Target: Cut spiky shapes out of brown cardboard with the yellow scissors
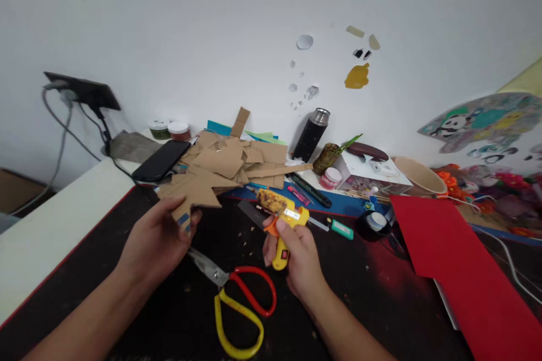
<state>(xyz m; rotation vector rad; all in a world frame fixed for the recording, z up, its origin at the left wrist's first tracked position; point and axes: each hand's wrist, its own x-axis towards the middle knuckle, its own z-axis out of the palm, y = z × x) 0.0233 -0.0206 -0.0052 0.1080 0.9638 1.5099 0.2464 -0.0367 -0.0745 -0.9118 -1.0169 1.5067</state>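
Observation:
My left hand point(158, 237) grips a cut piece of brown cardboard point(199, 189) with pointed ends, fingers closed at its lower edge. A small blue patch shows on the piece near my fingertips. In my right hand point(302, 254) is a yellow hot glue gun point(290, 214) with an orange trigger, its stained nozzle end pointing left toward the cardboard. A clear glue stick comes out of its rear. Between my hands, on the dark table, lie scissors point(220, 277) with one red and one yellow handle; the blade tips are hidden below my left hand.
Behind the hands is a heap of cardboard scraps point(220, 161), beside a black phone point(162, 161). A black thermos point(312, 134), utility knife point(311, 190), green lighter point(341, 229) and small jars stand or lie nearby. Red sheets point(457, 254) cover the right side. A power strip point(84, 90) hangs at left.

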